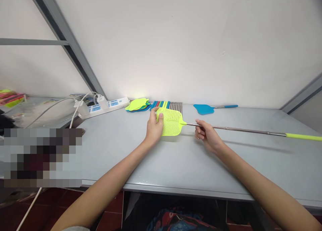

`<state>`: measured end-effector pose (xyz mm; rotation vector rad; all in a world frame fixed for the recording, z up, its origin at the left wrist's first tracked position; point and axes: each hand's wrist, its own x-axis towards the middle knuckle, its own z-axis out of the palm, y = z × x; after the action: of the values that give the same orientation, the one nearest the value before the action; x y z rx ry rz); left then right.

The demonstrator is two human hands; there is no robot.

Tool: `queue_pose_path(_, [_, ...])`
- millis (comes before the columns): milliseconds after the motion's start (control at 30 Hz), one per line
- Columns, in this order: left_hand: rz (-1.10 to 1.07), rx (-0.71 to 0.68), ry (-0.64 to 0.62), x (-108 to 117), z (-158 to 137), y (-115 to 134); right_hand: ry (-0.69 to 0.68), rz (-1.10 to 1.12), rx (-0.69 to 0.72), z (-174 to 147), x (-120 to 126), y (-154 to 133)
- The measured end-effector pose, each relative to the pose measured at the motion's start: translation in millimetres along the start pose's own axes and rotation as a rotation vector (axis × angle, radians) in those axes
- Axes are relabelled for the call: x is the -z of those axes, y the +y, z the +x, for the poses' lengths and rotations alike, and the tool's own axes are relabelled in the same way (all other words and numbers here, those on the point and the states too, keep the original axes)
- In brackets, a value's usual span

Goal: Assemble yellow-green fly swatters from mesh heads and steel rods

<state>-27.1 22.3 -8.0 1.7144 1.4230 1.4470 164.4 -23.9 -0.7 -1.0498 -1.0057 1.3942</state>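
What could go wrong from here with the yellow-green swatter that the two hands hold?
1. The left hand holds the yellow-green mesh head and the right hand the thin metal rod; opposite pulls might strain the narrow neck.
2. The rod is long and its handle leaves the picture at the right, so turning it could hit something unseen.
3. The stacked heads lie beyond the left hand; a wide sweep might scatter them.

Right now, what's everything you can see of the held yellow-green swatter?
The swatter has a perforated, plastic-looking yellow-green head, a slim, metallic-looking shaft in extended sections, and a yellow-green handle cut off at right. It's held roughly level above the grey table. The left hand grips the head; the right hand holds the shaft nearby.
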Motion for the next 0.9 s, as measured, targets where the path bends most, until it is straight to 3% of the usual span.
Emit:
queue_pose_path(200, [-0.002,0.016,0.081,10.8,14.4,-5.7,0.119,0.101,0.021,6.7,11.6,-7.3])
queue_pose_path(467, [-0.034,-0.057,0.152,21.1,25.5,-6.9,0.155,0.114,0.084,8.8,17.6,-13.7])
queue_pose_path(733, [-0.024,-0.022,0.162,24.7,30.2,-10.2,0.349,0.152,0.132,16.8,26.9,-14.9])
queue_pose_path(900, [0.005,0.019,0.142,25.3,30.3,-10.7,0.369,0.155,0.106,17.9,28.3,-16.2])
